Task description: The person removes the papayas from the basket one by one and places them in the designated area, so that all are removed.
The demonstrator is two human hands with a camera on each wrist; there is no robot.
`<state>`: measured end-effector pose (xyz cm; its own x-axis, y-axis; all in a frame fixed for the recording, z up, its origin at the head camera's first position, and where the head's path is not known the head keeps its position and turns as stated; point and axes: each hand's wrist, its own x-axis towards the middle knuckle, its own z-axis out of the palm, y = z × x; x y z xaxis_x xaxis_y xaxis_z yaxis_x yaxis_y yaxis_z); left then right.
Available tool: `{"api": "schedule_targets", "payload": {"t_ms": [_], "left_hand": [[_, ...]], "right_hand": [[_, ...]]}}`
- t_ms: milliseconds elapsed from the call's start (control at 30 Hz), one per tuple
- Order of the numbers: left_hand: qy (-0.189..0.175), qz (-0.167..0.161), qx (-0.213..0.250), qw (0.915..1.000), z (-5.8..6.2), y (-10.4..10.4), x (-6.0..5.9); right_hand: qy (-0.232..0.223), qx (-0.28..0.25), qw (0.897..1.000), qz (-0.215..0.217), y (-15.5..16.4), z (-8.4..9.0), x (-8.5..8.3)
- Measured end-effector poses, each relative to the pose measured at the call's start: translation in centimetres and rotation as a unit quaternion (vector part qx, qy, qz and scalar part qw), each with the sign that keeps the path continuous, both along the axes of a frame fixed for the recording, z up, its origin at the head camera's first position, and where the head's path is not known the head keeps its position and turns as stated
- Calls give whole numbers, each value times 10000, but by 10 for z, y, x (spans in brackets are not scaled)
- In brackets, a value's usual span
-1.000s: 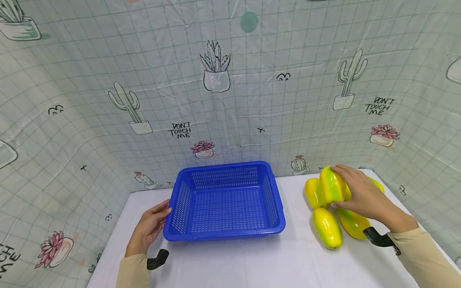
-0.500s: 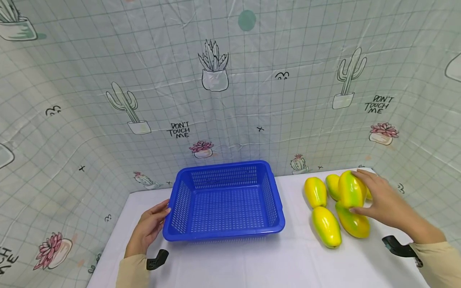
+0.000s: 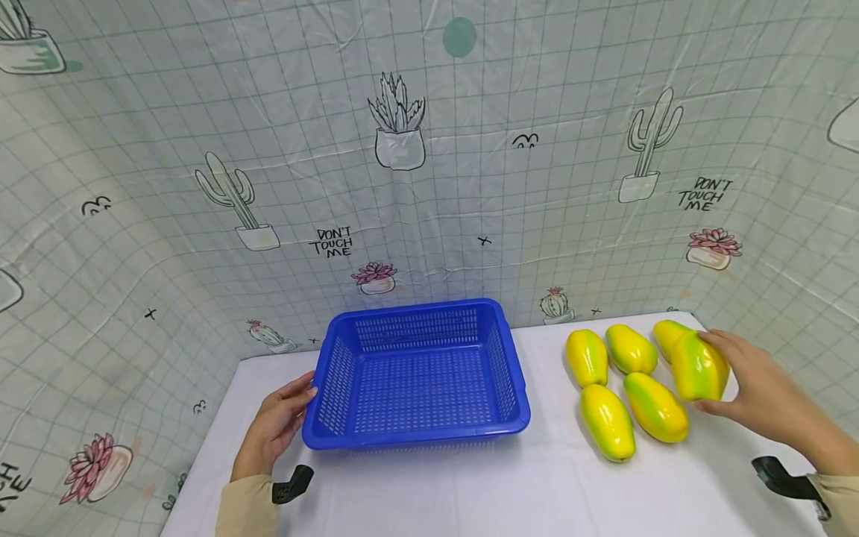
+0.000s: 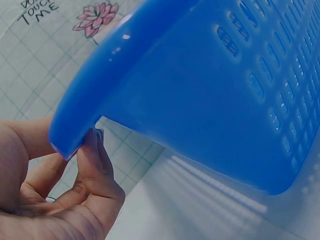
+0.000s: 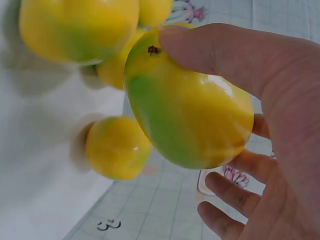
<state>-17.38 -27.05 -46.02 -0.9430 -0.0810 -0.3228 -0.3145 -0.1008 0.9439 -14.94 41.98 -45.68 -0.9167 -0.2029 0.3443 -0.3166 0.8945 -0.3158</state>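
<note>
My left hand (image 3: 277,421) pinches the left rim of a blue plastic basket (image 3: 416,432); the left wrist view shows the thumb and fingertips at the overhanging rim (image 4: 95,85). Nothing lies inside the basket. At the far right, my right hand (image 3: 772,388) grips a yellow-green papaya (image 3: 696,369). In the right wrist view, the thumb (image 5: 195,47) presses beside the small brown stem spot of this papaya (image 5: 190,115), and the fingers are partly hidden behind it. Another papaya (image 3: 667,335) at the back right is partly covered by the held one.
Several more papayas lie left of the right hand: one papaya (image 3: 587,358) at the back left, one (image 3: 631,349) behind, one (image 3: 607,424) in front, one (image 3: 656,408) nearer the hand. A patterned cloth wall (image 3: 443,201) rises behind the white table (image 3: 470,492).
My right hand has moved right with the papaya, away from over the group, uncovering the papayas behind it. My left hand and the basket have stayed in place.
</note>
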Motion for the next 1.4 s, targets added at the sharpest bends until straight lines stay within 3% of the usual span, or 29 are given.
{"api": "schedule_targets", "payload": {"t_ms": [333, 567, 733, 1400], "left_hand": [[-19, 51, 40, 10000, 1, 0, 2], [1, 57, 40, 10000, 0, -1, 3], [-12, 49, 47, 10000, 0, -1, 2], [-61, 99, 36, 9999, -3, 0, -1]], "right_hand": [[-362, 414, 9984, -92, 16, -11, 5], [-420, 487, 9979, 128, 25, -27, 6], [-852, 518, 9949, 133, 28, -33, 6], [-1368, 504, 9889, 283, 28, -42, 2]]}}
